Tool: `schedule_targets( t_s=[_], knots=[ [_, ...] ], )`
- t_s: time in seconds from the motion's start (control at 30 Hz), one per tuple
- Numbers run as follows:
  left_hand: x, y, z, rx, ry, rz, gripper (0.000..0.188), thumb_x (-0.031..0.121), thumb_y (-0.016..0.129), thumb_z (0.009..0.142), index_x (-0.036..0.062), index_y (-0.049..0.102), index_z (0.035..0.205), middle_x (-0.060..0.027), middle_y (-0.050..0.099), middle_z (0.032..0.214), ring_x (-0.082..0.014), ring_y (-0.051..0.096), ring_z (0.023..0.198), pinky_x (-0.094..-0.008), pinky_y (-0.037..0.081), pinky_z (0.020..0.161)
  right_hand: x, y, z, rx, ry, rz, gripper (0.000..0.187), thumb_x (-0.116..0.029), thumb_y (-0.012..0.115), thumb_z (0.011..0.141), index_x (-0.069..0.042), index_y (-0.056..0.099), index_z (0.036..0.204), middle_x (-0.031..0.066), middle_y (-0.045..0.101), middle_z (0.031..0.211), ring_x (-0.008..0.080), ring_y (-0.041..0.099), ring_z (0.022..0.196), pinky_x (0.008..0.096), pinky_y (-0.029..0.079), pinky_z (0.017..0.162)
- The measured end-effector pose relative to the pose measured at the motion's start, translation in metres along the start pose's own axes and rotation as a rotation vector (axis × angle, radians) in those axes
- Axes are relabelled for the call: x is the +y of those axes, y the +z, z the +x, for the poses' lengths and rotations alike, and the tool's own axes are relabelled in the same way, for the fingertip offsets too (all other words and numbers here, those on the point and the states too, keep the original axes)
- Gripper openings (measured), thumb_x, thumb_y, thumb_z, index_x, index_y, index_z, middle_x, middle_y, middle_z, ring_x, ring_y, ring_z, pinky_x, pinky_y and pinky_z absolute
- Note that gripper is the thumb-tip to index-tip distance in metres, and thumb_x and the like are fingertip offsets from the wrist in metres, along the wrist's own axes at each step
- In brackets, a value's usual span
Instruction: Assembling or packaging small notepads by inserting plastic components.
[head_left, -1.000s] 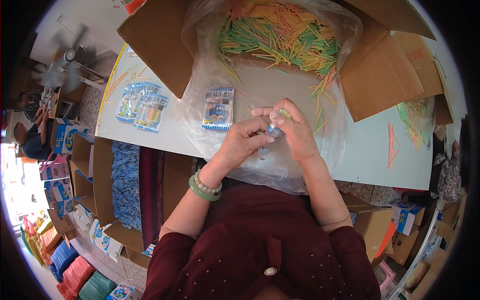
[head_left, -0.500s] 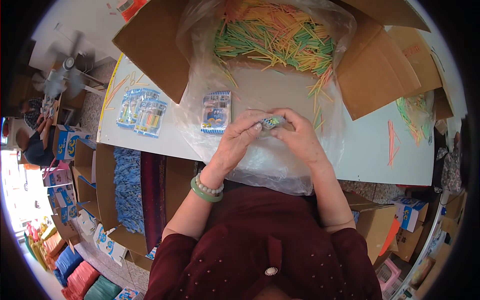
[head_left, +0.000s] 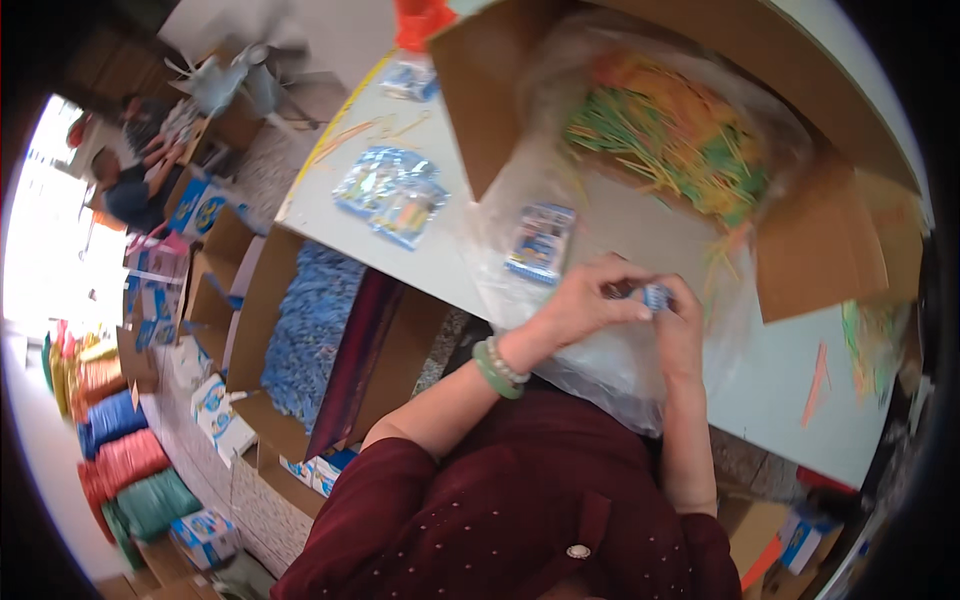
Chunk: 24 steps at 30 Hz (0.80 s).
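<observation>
Above the table's near side, both hands meet around a small blue-and-white packet (head_left: pixel 654 296). My left hand (head_left: pixel 588 302), with beads and a green bangle on its wrist, pinches one end. My right hand (head_left: pixel 682 325) has its fingers bent round the other end. What lies inside the packet is hidden by the fingers. Just left of my left hand lies a flat blue-and-white packet (head_left: pixel 541 243) on clear plastic sheeting (head_left: pixel 620 365). Beyond my hands, an open carton (head_left: pixel 822 240) lined with plastic holds loose thin sticks (head_left: pixel 665 135) in green, yellow, orange and pink.
Several filled packets (head_left: pixel 392 195) lie at the table's left, near loose sticks (head_left: pixel 345 137). Pink sticks (head_left: pixel 816 385) lie at right. Below the left edge stands a carton of blue packets (head_left: pixel 312 335). A fan (head_left: pixel 240 80) and two seated people (head_left: pixel 135 185) are farther left.
My view has turned, so the table and carton appear shifted right and tilted. Both hands still hold the small packet, which now shows more of its blue-and-white side.
</observation>
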<state>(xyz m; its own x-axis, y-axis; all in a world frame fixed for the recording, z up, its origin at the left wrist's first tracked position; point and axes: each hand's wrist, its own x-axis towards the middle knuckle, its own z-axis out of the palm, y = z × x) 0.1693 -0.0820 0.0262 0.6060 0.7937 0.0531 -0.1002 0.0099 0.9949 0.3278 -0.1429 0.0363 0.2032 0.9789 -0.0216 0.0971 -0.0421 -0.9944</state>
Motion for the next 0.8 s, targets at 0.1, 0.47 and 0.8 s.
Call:
schedule_targets(
  t_s=[0.1, 0.47, 0.8],
  knots=[
    [0.001, 0.002, -0.005, 0.043, 0.117, 0.021, 0.031, 0.009, 0.072, 0.077, 0.0038, 0.065, 0.106, -0.0031, 0.058, 0.092, -0.0123, 0.053, 0.084, -0.0258, 0.044, 0.075, -0.001, 0.001, -0.002, -0.025, 0.066, 0.097, 0.011, 0.001, 0.052, 0.079, -0.002, 0.057, 0.089, -0.0002, 0.058, 0.081, 0.0085, 0.053, 0.076, 0.0232, 0.044, 0.072],
    [0.028, -0.039, -0.032, 0.352, 0.239, 0.212, 0.015, 0.008, 0.067, 0.078, -0.0014, 0.059, 0.070, -0.0036, 0.050, 0.066, -0.0144, 0.046, 0.065, -0.0291, 0.038, 0.059, -0.011, 0.069, 0.011, -0.293, 0.166, 0.018, 0.016, -0.008, 0.060, 0.084, -0.001, 0.064, 0.097, 0.0001, 0.063, 0.088, 0.0084, 0.057, 0.081, 0.0240, 0.046, 0.074],
    [0.012, -0.186, -0.039, 0.696, 0.024, 1.507, 0.015, 0.019, 0.064, 0.081, 0.0045, 0.064, 0.082, -0.0091, 0.057, 0.081, -0.0261, 0.056, 0.078, -0.0377, 0.042, 0.066, -0.018, 0.097, 0.032, -0.238, -0.111, -0.798, 0.018, -0.020, 0.058, 0.086, -0.004, 0.060, 0.095, 0.0124, 0.066, 0.086, 0.0292, 0.064, 0.081, 0.0378, 0.049, 0.074]
  ],
)
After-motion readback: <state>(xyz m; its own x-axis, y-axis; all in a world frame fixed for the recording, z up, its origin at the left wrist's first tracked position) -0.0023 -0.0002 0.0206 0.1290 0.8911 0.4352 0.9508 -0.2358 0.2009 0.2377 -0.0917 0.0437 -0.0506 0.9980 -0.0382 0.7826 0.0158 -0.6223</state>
